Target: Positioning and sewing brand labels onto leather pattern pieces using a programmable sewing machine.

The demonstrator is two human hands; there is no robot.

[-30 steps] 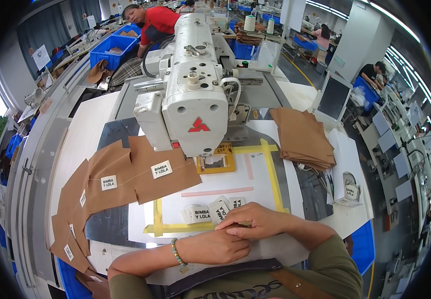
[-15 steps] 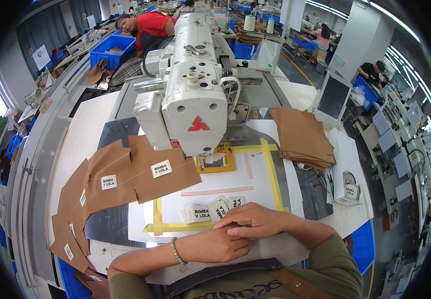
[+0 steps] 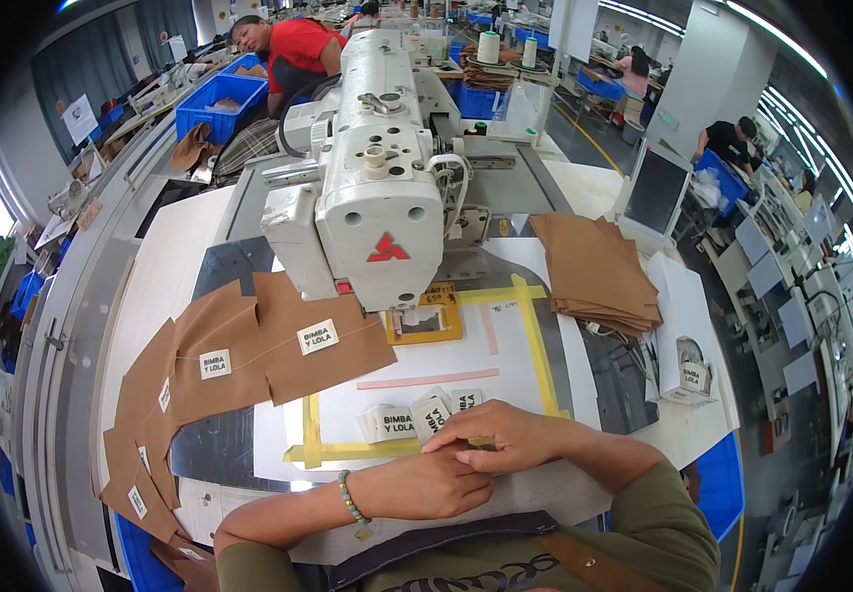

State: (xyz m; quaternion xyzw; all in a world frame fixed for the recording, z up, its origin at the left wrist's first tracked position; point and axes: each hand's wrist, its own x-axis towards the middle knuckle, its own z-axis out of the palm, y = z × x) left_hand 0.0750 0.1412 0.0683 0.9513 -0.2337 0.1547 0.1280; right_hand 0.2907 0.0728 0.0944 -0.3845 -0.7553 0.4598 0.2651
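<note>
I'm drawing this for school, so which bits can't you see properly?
All from the head view:
The bare left hand: its palm faces away, hidden by the hand's own back.
Rectangular white labels: the bare right hand covers some lower parts.
Stacked flat brown pieces: the top ones mostly cover those beneath.
Tall white metal sewing machine: its body blocks whatever sits directly behind.

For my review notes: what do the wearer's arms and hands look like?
The left hand and right hand are ungloved. Olive-green sleeves leave the forearms bare. A bracelet of greenish and yellowish beads, with a small pale pendant, circles the left wrist.
</note>
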